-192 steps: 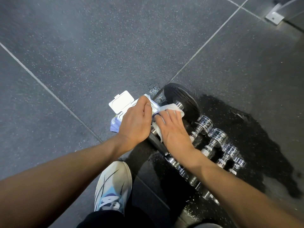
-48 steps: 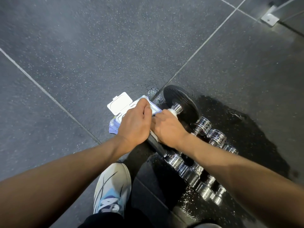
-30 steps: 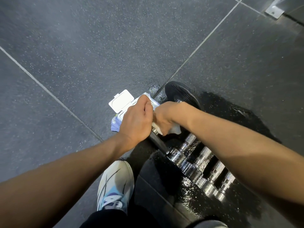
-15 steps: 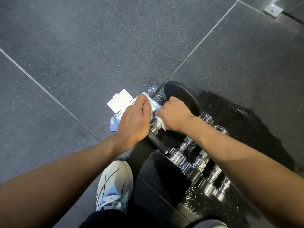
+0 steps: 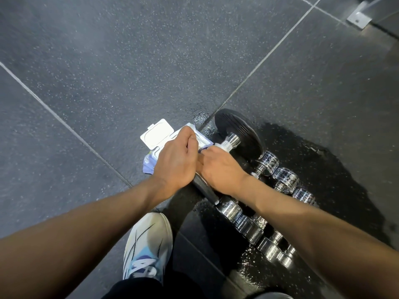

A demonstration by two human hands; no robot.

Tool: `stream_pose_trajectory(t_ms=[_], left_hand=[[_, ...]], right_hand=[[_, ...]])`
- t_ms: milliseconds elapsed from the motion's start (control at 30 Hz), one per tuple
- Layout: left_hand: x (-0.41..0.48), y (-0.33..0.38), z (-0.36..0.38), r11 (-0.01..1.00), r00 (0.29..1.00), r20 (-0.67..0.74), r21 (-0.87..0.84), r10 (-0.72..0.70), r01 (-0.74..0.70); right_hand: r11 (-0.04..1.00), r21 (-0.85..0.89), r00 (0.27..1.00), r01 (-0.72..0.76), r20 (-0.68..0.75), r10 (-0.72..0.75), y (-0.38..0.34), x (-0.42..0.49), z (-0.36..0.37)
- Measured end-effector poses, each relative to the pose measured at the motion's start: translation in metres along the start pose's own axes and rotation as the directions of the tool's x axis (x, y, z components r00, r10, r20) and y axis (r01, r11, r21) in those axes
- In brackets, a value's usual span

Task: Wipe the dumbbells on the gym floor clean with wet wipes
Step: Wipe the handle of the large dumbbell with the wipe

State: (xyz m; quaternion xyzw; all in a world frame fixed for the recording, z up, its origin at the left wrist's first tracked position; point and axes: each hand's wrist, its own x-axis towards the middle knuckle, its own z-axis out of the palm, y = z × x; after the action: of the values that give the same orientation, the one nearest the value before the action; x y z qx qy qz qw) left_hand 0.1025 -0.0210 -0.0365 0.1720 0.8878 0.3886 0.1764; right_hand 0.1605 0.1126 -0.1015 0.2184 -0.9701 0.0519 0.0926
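Observation:
A large dumbbell with black round heads (image 5: 239,134) lies on the dark gym floor. My left hand (image 5: 174,160) curls over its near head and steadies it. My right hand (image 5: 220,169) grips the chrome handle (image 5: 232,141) through a white wet wipe (image 5: 222,147), whose edge shows past my fingers. Several small chrome dumbbells (image 5: 285,175) lie in a row to the right, partly hidden under my right forearm. The wet wipes pack (image 5: 156,134) lies just behind my left hand with its white lid flipped open.
A wet dark patch (image 5: 323,169) spreads over the floor around and right of the dumbbells. My white and blue shoe (image 5: 149,244) stands close below my hands. A metal bracket (image 5: 358,18) sits on the floor at the top right.
My right hand has slid along the handle toward me with the wipe, uncovering the chrome end by the far head. My left hand has stayed on the near head.

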Motion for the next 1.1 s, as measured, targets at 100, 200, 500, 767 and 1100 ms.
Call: stream_pose_trajectory(t_ms=[100, 200, 500, 767, 1100], left_hand=[[0.0, 0.0, 0.0, 1.0, 1.0, 0.003, 0.004, 0.007, -0.007], [0.0, -0.001, 0.0, 1.0, 1.0, 0.001, 0.007, 0.0, 0.0], [-0.001, 0.001, -0.001, 1.0, 1.0, -0.001, 0.006, -0.011, 0.011], [0.0, 0.001, -0.001, 1.0, 1.0, 0.006, 0.018, -0.017, 0.017], [0.0, 0.0, 0.0, 1.0, 1.0, 0.002, 0.0, 0.011, -0.011]], right_hand=[[0.997, 0.073, 0.93, 0.034, 0.363, -0.058, 0.006, 0.032, -0.034], [0.998, -0.028, 0.497, -0.056, 0.866, 0.052, 0.008, 0.064, -0.063], [0.979, -0.199, 0.193, -0.043, 0.96, 0.203, 0.026, 0.083, -0.056], [0.96, -0.247, 0.637, -0.134, 0.72, 0.275, 0.035, 0.037, -0.038], [0.961, -0.032, 0.96, -0.276, 0.036, 0.277, 0.011, -0.01, -0.002]])
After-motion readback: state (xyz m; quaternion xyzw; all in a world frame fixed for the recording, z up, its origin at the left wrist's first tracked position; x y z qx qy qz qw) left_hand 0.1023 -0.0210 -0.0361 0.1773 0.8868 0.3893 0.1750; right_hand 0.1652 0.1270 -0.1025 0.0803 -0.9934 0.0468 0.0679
